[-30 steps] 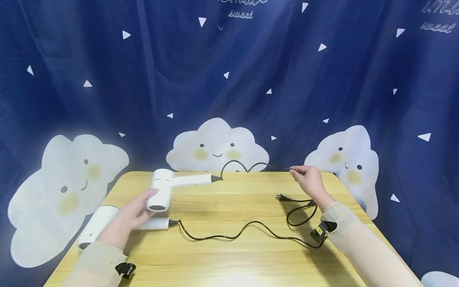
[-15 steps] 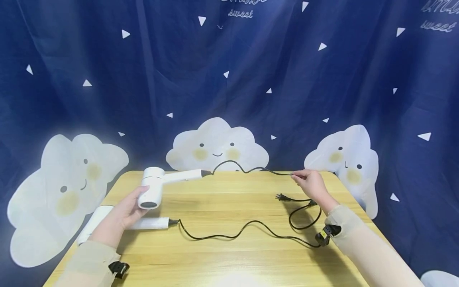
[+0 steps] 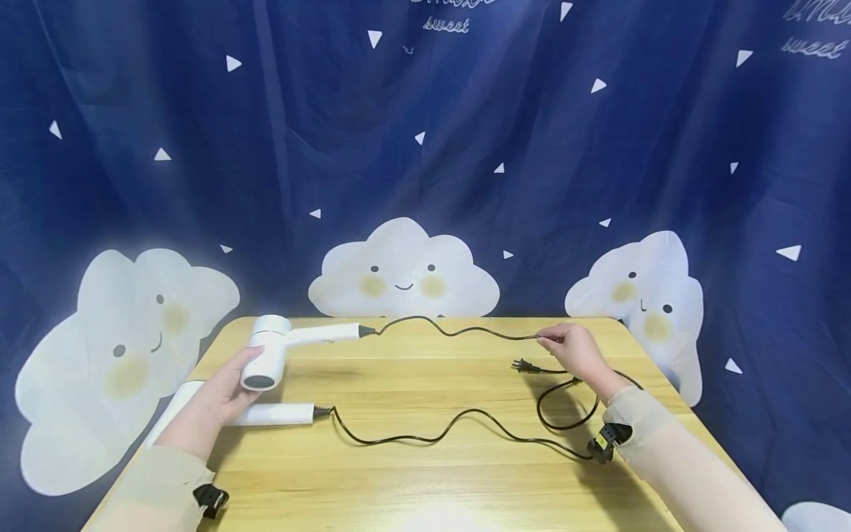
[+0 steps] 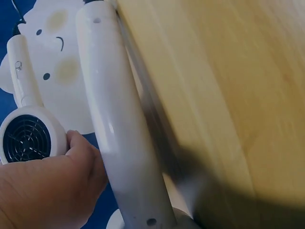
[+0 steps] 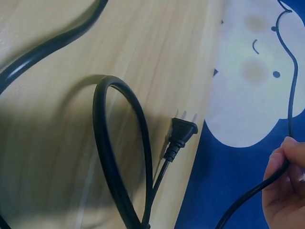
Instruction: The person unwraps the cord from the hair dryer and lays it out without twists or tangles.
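Observation:
My left hand (image 3: 222,388) grips the body of a white hair dryer (image 3: 267,358) above the table, thumb along its side. Its handle points right, and a grille (image 4: 26,138) shows in the left wrist view. From that handle a black cord (image 3: 459,331) runs in a shallow wave to my right hand (image 3: 577,358), which pinches it between thumb and fingertips. A second white hair dryer (image 3: 275,414) lies nearer me, its head partly hidden by my left hand and forearm. Its own black cord (image 3: 425,442) stretches right across the wood.
Beneath my right forearm a cord loop (image 3: 568,427) and a black two-prong plug (image 3: 525,366) are at the right of the wooden table (image 3: 425,488). A blue curtain (image 3: 425,177) with white clouds hangs behind the far edge.
My left hand has carried the hair dryer left. My right hand has come down slightly with the cord, which now hangs lower and flatter between the hands. The second hair dryer has stayed put.

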Motion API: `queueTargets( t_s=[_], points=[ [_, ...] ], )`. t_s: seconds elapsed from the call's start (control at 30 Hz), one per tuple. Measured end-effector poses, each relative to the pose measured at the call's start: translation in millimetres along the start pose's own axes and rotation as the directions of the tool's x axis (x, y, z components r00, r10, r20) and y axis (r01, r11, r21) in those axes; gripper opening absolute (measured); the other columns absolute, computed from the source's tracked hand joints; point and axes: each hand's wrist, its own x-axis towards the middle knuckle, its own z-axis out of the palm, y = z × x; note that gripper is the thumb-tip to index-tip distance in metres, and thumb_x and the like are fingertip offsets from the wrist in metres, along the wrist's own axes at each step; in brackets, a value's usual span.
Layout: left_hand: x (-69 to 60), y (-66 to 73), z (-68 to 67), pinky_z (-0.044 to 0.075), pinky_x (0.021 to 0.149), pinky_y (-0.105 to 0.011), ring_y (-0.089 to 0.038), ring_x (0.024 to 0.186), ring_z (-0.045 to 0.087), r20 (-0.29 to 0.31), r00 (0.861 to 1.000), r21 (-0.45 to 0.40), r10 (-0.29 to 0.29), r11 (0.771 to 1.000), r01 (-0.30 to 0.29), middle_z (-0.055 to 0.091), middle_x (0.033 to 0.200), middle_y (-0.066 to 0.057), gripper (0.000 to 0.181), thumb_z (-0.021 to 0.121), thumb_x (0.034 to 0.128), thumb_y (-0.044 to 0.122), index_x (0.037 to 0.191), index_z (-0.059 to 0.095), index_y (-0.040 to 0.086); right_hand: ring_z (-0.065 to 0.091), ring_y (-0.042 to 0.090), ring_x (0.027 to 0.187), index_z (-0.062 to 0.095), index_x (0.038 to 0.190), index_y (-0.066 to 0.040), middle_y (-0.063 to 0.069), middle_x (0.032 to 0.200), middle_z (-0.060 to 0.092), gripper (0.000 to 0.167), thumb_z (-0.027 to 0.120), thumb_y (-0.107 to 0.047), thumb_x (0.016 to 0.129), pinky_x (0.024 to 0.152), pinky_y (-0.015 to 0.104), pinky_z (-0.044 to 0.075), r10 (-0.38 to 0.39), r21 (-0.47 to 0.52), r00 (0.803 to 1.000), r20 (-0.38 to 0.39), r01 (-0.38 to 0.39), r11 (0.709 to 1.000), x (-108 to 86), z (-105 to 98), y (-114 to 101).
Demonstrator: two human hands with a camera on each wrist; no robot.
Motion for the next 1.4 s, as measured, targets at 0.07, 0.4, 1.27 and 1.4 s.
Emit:
queueTargets(
  t_s=[0.07,0.4,1.27,1.4],
  points=[
    [0.3,0.4,-2.8,0.053,0.093,-0.024,-0.009,0.092,0.064,-0.011,1.0,0.014,-0.003,1.0,0.003,0.063,0.098,0.006,0.037,0.059,0.1009,0.029,0.125,0.038,0.011,0.069,0.023,0.081,0.077,0.105,-0.001,0.017,0.103,0.072,0.016,0.068,-0.009,0.095,0.067,0.037,0.057,0.004,-0.003,1.0,0.015,-0.004,1.0,-0.4,2,0],
    [7.1,1.1,-10.4,0.054,0.089,-0.024,-0.008,0.085,0.065,-0.109,0.994,0.061,-0.004,0.998,0.011,0.064,0.089,0.007,0.034,0.06,0.1002,0.028,0.121,0.042,0.009,0.069,0.03,0.086,0.077,0.104,-0.001,0.016,0.1,0.073,0.015,0.07,-0.008,0.092,0.075,0.045,0.058,-0.02,-0.041,0.998,0.056,0.022,0.999,-2.9,12,1],
    [27.9,1.0,-8.0,0.055,0.071,-0.02,-0.005,0.073,0.059,-0.365,0.923,0.297,0.125,0.955,-0.012,0.058,0.081,0.008,0.05,0.07,0.0929,0.029,0.122,0.046,-0.003,0.069,0.023,0.079,0.077,0.098,-0.001,0.01,0.091,0.074,0.011,0.071,-0.004,0.09,0.07,0.039,0.058,-0.054,-0.092,0.985,0.162,0.069,0.993,-5.9,32,5],
    [33.4,-3.3,-7.6,0.054,0.069,-0.021,-0.006,0.072,0.058,-0.421,0.895,0.355,0.148,0.935,0.012,0.057,0.088,0.004,0.067,0.072,0.0903,0.037,0.131,0.043,-0.008,0.069,0.021,0.08,0.078,0.097,-0.001,0.009,0.09,0.075,0.01,0.072,-0.004,0.09,0.07,0.037,0.057,-0.05,-0.084,0.982,0.181,0.066,0.994,-6.4,35,6]
  ],
)
